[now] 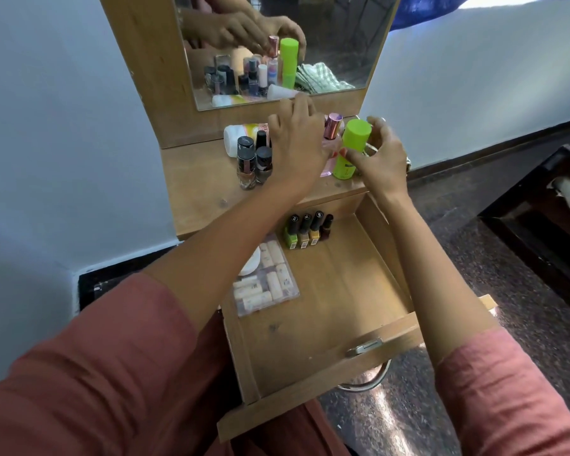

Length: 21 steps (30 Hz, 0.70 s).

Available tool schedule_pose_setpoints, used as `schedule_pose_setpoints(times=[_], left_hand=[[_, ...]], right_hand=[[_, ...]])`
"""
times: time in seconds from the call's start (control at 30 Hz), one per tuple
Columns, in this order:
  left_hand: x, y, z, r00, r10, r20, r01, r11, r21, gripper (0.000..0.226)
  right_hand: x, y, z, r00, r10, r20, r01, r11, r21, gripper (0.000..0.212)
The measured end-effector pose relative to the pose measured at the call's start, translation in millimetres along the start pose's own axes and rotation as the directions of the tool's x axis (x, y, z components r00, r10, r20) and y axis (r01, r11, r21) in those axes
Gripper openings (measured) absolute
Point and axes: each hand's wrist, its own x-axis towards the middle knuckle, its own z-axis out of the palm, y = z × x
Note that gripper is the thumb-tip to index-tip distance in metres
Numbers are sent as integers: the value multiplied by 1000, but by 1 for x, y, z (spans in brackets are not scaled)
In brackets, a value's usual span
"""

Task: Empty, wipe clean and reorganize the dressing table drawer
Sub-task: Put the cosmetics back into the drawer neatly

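The wooden drawer [343, 291] is pulled out below the dressing table top [198, 182]. Inside it, several nail polish bottles [306, 230] lie in a row at the back, beside a clear pouch of small tubes [267, 281]. On the top, my right hand [380, 159] curls around a lime green bottle [349, 149] standing upright. My left hand [297, 146] reaches over a pink perfume bottle with a rose-gold cap [332, 126]; whether it holds the bottle is hidden. Dark nail polish bottles [254, 162] stand to the left.
A white jar [241, 136] lies at the back of the top. The mirror [277, 44] reflects the bottles and a checked cloth. A metal handle [364, 347] sits on the drawer front. Dark speckled floor and dark furniture [547, 218] are at the right.
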Motion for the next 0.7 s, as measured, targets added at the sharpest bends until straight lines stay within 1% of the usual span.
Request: schedule_pose_setpoints(times=[0.07, 0.2, 0.27, 0.4, 0.57, 0.7], left_hand=[[3, -1, 3, 1000, -1, 16, 1, 1000, -9, 42], [7, -1, 8, 1000, 0, 31, -1, 1000, 6, 44], [9, 1, 9, 999, 0, 39, -1, 1000, 11, 45], [10, 4, 6, 998, 34, 53, -33, 999, -26, 34], [10, 10, 4, 996, 52, 71, -51, 999, -18, 27], [11, 10, 5, 995, 60, 81, -58, 998, -26, 29]], right_hand=[[3, 2, 1, 1000, -12, 3, 12, 999, -30, 50], [6, 7, 3, 999, -30, -13, 29, 999, -15, 45], [7, 7, 4, 999, -44, -19, 44, 999, -17, 45], [5, 7, 2, 999, -43, -16, 43, 999, 20, 46], [1, 6, -4, 998, -60, -17, 60, 998, 28, 45], [-6, 5, -7, 997, -67, -24, 68, 996, 61, 43]])
